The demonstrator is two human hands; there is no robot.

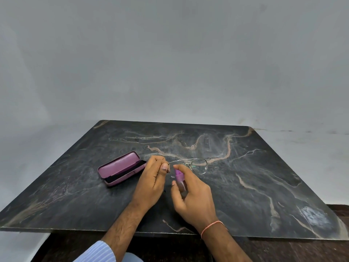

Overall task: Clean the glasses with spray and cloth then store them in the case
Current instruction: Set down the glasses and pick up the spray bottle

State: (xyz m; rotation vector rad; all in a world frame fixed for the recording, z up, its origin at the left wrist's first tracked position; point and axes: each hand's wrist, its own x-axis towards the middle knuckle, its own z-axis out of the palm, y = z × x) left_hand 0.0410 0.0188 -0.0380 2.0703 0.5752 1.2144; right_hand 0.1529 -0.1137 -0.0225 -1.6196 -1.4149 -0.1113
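Our left hand point(154, 176) pinches the glasses point(188, 166) by one end above the dark marble slab point(245, 176); our right hand point(192, 197) grips a purple spray bottle point(179, 179) just beside them, partly hiding a lens, open pink case point(120, 168) lying left

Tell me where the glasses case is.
The open pink case lies on the dark marble slab, just left of the left hand that holds the glasses.

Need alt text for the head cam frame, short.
Seen from above, a person's left hand holds wire-framed glasses by one end while the right hand aims a small purple spray bottle at the lenses. An open pink glasses case lies to the left on a dark marble slab.
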